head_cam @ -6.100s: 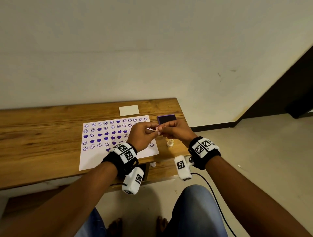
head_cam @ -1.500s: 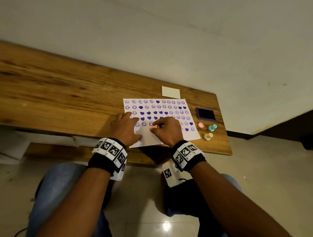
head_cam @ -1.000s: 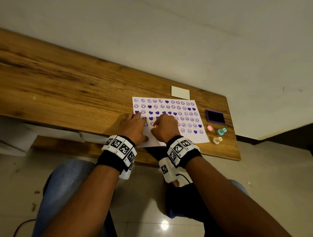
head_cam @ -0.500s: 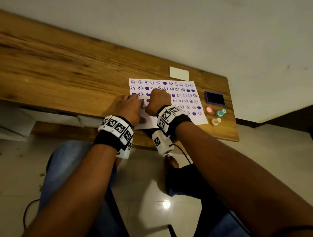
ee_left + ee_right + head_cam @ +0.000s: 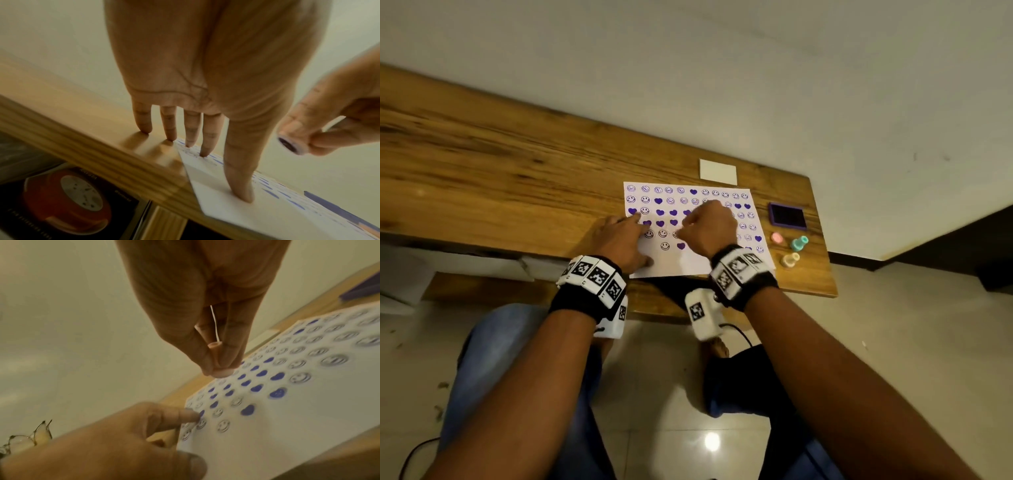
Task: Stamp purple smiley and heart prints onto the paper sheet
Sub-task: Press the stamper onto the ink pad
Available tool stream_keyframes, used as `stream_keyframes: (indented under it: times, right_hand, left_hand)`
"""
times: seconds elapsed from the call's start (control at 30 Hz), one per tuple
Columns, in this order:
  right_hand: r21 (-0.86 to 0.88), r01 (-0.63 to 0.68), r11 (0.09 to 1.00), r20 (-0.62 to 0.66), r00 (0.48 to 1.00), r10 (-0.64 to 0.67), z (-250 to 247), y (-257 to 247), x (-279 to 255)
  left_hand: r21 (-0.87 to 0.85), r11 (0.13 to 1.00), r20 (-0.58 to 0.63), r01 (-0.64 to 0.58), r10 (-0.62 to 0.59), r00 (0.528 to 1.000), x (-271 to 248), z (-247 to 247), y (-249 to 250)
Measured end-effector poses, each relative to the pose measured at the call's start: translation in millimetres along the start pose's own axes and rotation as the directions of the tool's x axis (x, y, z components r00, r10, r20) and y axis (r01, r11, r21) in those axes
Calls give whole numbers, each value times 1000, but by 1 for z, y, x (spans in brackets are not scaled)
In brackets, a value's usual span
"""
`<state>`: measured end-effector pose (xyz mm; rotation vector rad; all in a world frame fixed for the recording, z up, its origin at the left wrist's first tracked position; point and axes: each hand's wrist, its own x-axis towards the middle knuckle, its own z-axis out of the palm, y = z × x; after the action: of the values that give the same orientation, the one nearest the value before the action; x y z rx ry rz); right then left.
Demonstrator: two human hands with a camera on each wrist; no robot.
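1. Right hand pinches a pink stamp, long axis upright, face pointing down, just above the paper sheet.
2. Left hand, fingers straight, presses the sheet's left edge.

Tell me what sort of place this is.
Probably a room in a home, set up as a small craft spot: a wooden bench against a plain wall, a tiled floor, and a stamped paper sheet with an ink pad beside it.

White paper sheet bears purple smileys and hearts; pink stamp.
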<state>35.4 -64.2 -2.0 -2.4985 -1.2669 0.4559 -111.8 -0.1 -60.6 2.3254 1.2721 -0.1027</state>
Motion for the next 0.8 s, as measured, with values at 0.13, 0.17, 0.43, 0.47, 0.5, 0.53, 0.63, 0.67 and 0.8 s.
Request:
stream_keyframes:
  times: [0.13, 0.17, 0.43, 0.47, 0.5, 0.53, 0.63, 0.67, 0.8]
  right_hand:
    - [74, -5, 997, -73, 997, 11, -22, 52, -12]
    - [99, 1, 995, -79, 997, 7, -24, 62, -17]
    - [283, 4, 959, -148, 988, 39, -17, 97, -33]
    - [296, 9, 955, -147, 989, 36, -17, 99, -33]
    - [305, 15, 952, -148, 988, 32, -17, 99, -33]
    - [312, 19, 950, -154, 988, 30, -18, 99, -33]
    - [322, 38, 946, -175, 984, 20, -26, 103, -34]
    - [330, 44, 943, -181, 983, 18, -30, 105, -33]
    - [356, 14, 934, -197, 979, 60, -48, 122, -30]
  left_hand:
    - [-43, 999, 8, 24, -24, 1000, 1, 0, 0]
    - [-53, 998, 4, 34, -34, 999, 1, 0, 0]
    - [-102, 992, -23, 73, -76, 997, 10, 2, -4]
    - [-102, 992, -28, 69, -72, 997, 11, 3, -4]
    - [-114, 991, -41, 64, -69, 997, 11, 3, -5]
    - [-135, 989, -58, 59, -67, 996, 11, 3, -6]
    - [-214, 977, -119, 15, -41, 992, 10, 1, -8]
    - [-239, 971, -135, 3, -36, 990, 9, -1, -7]
    - [-287, 956, -195, -64, 7, 981, 2, -1, 14]
